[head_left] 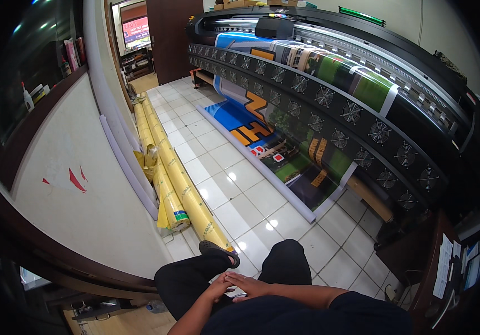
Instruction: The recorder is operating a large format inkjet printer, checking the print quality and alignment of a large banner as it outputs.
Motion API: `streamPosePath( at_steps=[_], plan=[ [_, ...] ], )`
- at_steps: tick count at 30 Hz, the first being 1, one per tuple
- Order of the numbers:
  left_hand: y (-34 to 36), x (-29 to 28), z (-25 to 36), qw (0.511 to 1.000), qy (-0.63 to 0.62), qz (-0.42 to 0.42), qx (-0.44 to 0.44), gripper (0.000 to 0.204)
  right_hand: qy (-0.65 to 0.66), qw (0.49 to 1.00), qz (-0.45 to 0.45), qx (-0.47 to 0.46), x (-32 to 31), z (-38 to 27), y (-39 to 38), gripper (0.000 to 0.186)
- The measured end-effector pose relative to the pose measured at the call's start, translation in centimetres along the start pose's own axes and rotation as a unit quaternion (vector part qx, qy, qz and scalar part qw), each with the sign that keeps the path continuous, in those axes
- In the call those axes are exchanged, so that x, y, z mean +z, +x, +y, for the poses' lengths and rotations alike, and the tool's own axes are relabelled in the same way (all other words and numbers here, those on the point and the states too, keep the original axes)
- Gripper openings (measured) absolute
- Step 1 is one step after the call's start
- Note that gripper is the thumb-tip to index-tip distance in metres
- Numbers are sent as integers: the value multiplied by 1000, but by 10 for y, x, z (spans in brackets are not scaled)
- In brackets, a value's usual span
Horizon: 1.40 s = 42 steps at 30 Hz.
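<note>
Seated with bare left hand (216, 290) and bare right hand (253, 287) meeting over the lap of black cloth trousers (181, 282), with fingers (230, 277) overlapping; cannot tell whether closed around the small white patch (236, 292) showing between. Facing a wide black printer (329, 109) with hanging colourful printed banner (284, 131), right of 2 long yellow-wrapped rolls (179, 181) on white floor tiles (217, 159).

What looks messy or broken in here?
The wrapping partway along the yellow rolls looks odd: it's crumpled and sticking out, not smooth. The white panel also has ragged red patches, perhaps torn scraps.
</note>
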<state>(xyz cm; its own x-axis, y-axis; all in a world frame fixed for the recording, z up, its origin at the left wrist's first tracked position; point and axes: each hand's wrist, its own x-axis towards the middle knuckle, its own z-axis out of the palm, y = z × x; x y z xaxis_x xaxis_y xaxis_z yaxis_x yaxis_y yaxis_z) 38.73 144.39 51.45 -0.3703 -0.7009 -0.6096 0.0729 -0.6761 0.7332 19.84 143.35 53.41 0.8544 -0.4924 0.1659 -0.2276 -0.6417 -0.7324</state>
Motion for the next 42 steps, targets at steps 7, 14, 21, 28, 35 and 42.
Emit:
streamPosePath(
  at_steps=[7, 14, 21, 28, 35, 42],
  plan=[
    [4, -5, -7, 1000, 13, -8, 17, 28, -1, 1000, 4, -12, 2, 3, 1, 88],
    [2, -3, -4, 1000, 2, -13, 16, 30, 10, 1000, -8, 14, -1, -1, 0, 87],
    [2, -5, -4, 1000, 14, -20, 8, 30, 25, 999, -26, 20, -2, -2, 0, 86],
    [5, -7, -9, 1000, 10, -21, 14, 29, 26, 999, -30, 29, -3, -4, 0, 86],
    [5, -6, -8, 1000, 21, -13, 13, 30, 26, 999, -21, 16, 0, 0, 1, 85],
    [3, -4, -5, 1000, 12, -6, 11, 35, 17, 1000, -14, 7, -1, -1, 1, 84]
  ],
)
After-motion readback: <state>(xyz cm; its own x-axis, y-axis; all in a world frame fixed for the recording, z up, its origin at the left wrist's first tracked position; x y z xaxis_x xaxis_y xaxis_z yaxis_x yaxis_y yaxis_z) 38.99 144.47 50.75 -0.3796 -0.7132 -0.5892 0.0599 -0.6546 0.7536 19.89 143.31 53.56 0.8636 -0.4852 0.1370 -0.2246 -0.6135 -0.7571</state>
